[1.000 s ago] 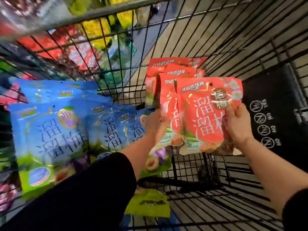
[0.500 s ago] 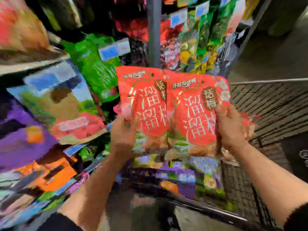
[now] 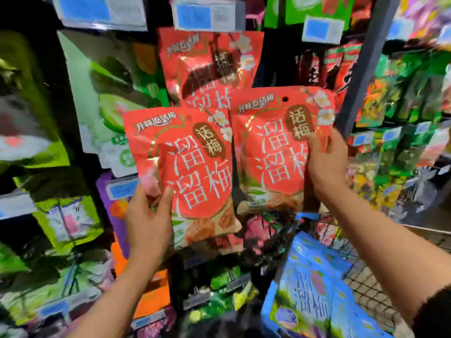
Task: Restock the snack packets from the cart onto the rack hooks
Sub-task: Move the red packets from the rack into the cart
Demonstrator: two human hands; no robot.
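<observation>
Left hand [image 3: 146, 220], lower centre-left of the frame: thumb across the front and fingers curled behind the lower left corner of a red packet [image 3: 195, 172], gripping it. Right hand [image 3: 325, 162], centre-right: thumb on the front, fingers wrapped round the right edge of a second red packet [image 3: 273, 147], gripping it likewise. Both packets held upright, side by side at mid-frame, inner edges touching or just overlapping, which of the two hard to tell. Punched hang hole visible near the top of the right packet.

Printed large in white on each: 溜溜梅; in a brown oval: 话梅. Smaller script line along the top, too stylised to read. White blossoms at the upper right corners.

Behind and above, upper centre: a third matching red packet [image 3: 210, 67] hanging on the rack [image 3: 361, 69], lower half covered by the held pair. Hook itself not made out. Blue-and-white price tags [image 3: 207, 17] along the top, blurred, unreadable.

Lower right: blue packet [image 3: 314, 296] with the same 溜溜梅 lettering, against the wire cart [image 3: 366, 286], cut off by the frame edge. Surrounding green, purple and orange packs smeared by motion blur, labels illegible.
</observation>
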